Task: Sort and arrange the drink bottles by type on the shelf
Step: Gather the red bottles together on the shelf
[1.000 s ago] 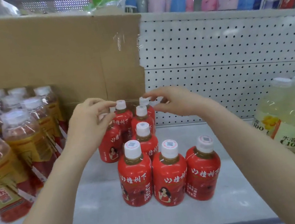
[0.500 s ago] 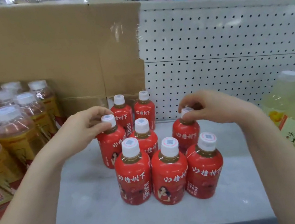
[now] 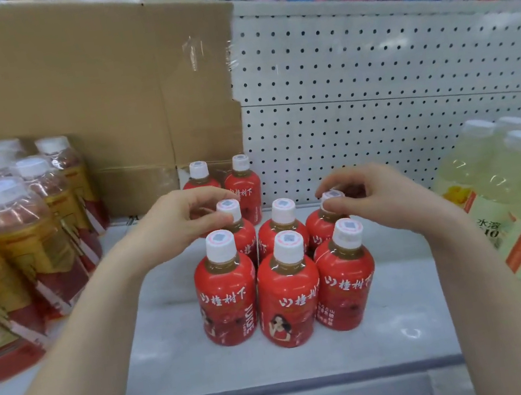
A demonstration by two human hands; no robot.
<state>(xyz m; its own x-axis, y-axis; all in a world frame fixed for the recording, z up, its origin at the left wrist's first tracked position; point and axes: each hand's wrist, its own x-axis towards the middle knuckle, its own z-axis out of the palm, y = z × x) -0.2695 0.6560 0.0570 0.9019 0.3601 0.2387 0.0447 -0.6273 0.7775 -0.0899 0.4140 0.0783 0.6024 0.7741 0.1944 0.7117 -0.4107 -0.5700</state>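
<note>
On the shelf (image 3: 176,358), 8 red bottles (image 3: 288,296), left hand (image 3: 173,226) pinching the middle-left cap (image 3: 229,207), right hand (image 3: 381,197) pinching the middle-right cap (image 3: 333,196)

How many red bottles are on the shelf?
8 red bottles: three in front, three in the middle, whose outer two the left hand and right hand pinch, two behind. Others may be hidden.

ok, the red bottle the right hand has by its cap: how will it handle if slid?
The red bottle looks full, so probably heavy for its size. The right hand pinches only the cap, so pushed up there it may tip. The shelf looks smooth, so it should slide.
</note>
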